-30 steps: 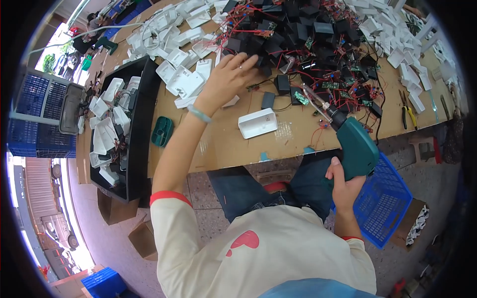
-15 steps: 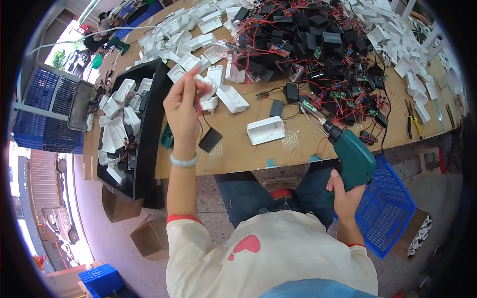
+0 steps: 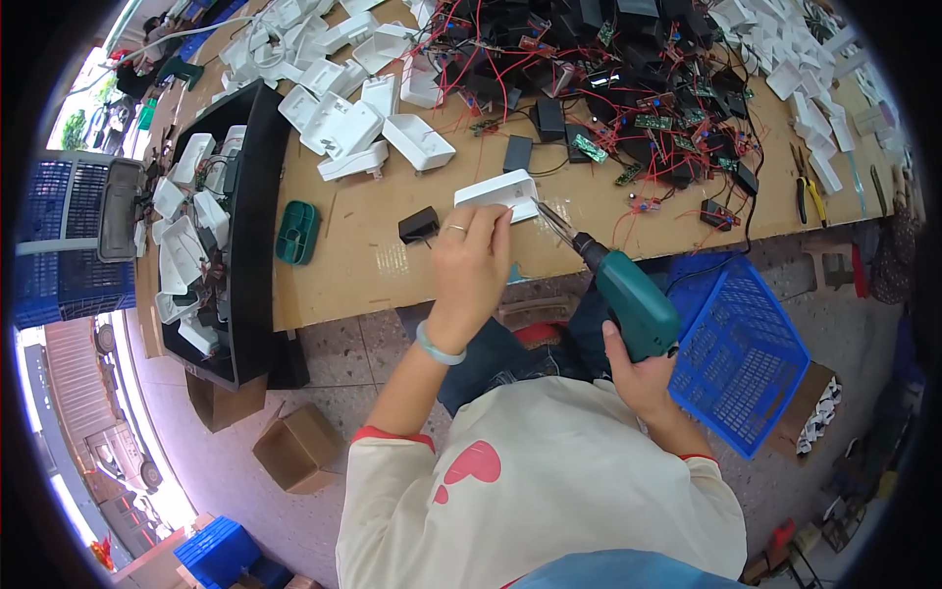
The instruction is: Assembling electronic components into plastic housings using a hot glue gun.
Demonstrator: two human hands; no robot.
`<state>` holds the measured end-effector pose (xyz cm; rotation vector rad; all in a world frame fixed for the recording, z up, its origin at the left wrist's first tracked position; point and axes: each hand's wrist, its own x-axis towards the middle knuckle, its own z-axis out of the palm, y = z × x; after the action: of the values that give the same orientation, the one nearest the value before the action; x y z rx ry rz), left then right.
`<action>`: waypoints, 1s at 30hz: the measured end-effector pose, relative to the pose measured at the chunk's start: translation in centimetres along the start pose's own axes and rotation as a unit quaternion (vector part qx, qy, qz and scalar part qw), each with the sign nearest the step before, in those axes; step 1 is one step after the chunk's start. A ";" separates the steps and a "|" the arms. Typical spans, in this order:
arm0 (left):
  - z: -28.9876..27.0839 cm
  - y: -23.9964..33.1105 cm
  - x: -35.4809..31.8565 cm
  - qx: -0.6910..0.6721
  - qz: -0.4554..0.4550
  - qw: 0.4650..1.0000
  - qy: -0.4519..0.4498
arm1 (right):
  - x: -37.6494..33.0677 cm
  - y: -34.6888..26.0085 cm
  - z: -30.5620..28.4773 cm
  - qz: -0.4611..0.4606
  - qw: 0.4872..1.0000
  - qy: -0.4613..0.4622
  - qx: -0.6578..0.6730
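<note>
My right hand point(image 3: 643, 378) grips a green power screwdriver point(image 3: 638, 304), its long metal bit angled up and left. The bit's tip reaches the right end of a white plastic case point(image 3: 498, 187), which lies open side up near the table edge. At the near rim of this case is my left hand point(image 3: 473, 257), thumb and fingers pinched together; what they hold is too small to tell. A small black box point(image 3: 419, 226) rests just left of that hand, a short bit of dark wire at its lower side.
A heap of black boxes, red wires and circuit boards point(image 3: 648, 123) covers the back. White cases point(image 3: 339, 126) lie left of it. A black bin point(image 3: 257, 236) and a green tray point(image 3: 297, 233) stand left, pliers point(image 3: 810, 187) right. A blue crate point(image 3: 741, 344) sits below the table.
My left hand has come down and right from the raised wires to the white case. The screwdriver has moved left, its tip now at the case. The black box now lies on the table.
</note>
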<state>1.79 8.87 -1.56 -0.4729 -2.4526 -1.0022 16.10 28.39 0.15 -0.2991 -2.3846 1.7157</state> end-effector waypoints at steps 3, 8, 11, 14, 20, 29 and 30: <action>1.2 -0.1 -0.6 -0.005 0.011 1.000 0.029 | 0.2 0.3 0.2 -0.019 1.000 0.004 -0.003; 1.0 0.5 -1.3 0.024 -0.032 0.999 0.014 | 0.5 0.6 0.2 -0.029 1.000 0.000 -0.008; 0.9 0.8 -0.7 0.108 -0.002 0.994 0.016 | 1.0 0.9 0.3 -0.056 0.998 -0.011 -0.030; 1.4 1.4 0.1 0.196 0.023 0.978 0.063 | 1.2 1.0 0.8 -0.051 0.999 -0.010 -0.016; 2.9 0.9 0.3 0.233 0.015 0.968 0.088 | 1.2 1.5 1.7 -0.058 0.998 -0.010 -0.028; 4.0 0.3 -0.1 0.245 0.000 0.966 0.085 | 1.8 2.1 2.5 -0.077 0.997 -0.006 -0.025; 4.1 0.3 -0.2 0.245 -0.001 0.966 0.085 | 1.8 2.1 2.5 -0.077 0.997 -0.007 -0.026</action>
<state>0.94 12.03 -4.10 -0.2072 -2.4248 -0.3869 13.78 27.21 -2.56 -0.1076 -2.3953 1.5954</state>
